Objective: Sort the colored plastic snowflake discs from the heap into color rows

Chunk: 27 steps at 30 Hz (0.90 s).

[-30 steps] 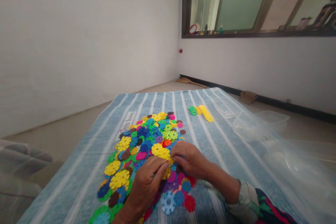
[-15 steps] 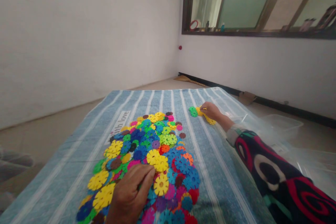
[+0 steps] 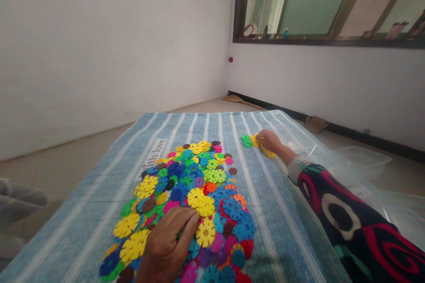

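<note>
Touching the yellow discs [image 3: 269, 154] toward the far right of the striped cloth [image 3: 86, 201], the right hand [image 3: 270, 141] had its fingers drawn narrow; whether they gripped a piece could not be told. Green discs [image 3: 246, 141] lay just left of the yellow ones. The left hand [image 3: 168, 243] was over the near part of a multicoloured pile [image 3: 199, 181], its fingers curled and their hold hidden, beside overlapping yellow pieces [image 3: 205, 206]. Clear plastic containers [image 3: 368, 161] showed at the right.
</note>
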Available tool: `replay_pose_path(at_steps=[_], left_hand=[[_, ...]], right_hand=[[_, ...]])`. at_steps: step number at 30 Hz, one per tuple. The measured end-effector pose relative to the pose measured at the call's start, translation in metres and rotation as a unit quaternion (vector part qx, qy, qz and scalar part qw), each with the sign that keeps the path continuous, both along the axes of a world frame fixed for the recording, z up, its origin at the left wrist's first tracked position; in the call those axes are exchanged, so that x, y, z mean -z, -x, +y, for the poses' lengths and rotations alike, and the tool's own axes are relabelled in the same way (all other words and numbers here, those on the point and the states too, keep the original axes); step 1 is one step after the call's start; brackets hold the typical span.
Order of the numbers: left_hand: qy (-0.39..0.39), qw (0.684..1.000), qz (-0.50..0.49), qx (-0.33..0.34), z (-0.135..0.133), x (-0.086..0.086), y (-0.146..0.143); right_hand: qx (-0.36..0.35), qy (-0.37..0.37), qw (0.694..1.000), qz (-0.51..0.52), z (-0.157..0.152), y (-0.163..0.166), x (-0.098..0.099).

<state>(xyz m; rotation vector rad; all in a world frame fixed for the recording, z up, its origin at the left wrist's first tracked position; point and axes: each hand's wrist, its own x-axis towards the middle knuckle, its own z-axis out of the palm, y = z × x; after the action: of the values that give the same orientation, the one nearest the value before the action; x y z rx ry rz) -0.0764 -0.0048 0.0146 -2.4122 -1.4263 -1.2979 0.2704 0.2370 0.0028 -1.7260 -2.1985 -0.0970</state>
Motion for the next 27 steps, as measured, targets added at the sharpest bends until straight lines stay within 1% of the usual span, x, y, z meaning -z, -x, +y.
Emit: replay_pose_path(at_steps=[4, 6, 7, 9, 12, 15, 17, 21, 27], left_hand=[[0.011, 1.000, 0.000, 0.002, 0.000, 0.001, -0.001], [0.011, 1.000, 0.002, -0.003, 0.000, 0.002, -0.001], [0.013, 1.000, 0.003, -0.008, 0.000, 0.003, -0.001], [0.021, 1.000, 0.007, -0.020, 0.000, 0.005, -0.001], [0.036, 0.998, 0.018, -0.047, 0.000, 0.008, 0.001], [0.046, 0.997, 0.024, -0.065, 0.000, 0.011, 0.002], [0.051, 0.996, 0.028, -0.068, 0.000, 0.012, 0.002], [0.059, 0.995, 0.042, -0.071, -0.001, 0.013, 0.000], [0.068, 0.992, 0.068, -0.077, 0.001, 0.018, -0.001]], right_hand=[[0.016, -0.014, 1.000, 0.012, -0.017, 0.010, -0.002], [-0.004, -0.018, 1.000, 0.020, -0.034, 0.022, -0.002], [-0.024, -0.020, 0.999, 0.027, -0.044, 0.031, -0.001], [-0.088, -0.036, 0.994, 0.056, -0.069, 0.050, 0.001], [-0.187, -0.035, 0.976, 0.104, -0.113, 0.082, 0.002], [-0.246, -0.035, 0.958, 0.139, -0.150, 0.112, -0.001], [-0.271, -0.036, 0.950, 0.148, -0.167, 0.128, -0.003], [-0.282, -0.030, 0.951, 0.120, -0.180, 0.152, -0.006], [-0.239, -0.017, 0.968, 0.072, -0.189, 0.170, -0.005]])
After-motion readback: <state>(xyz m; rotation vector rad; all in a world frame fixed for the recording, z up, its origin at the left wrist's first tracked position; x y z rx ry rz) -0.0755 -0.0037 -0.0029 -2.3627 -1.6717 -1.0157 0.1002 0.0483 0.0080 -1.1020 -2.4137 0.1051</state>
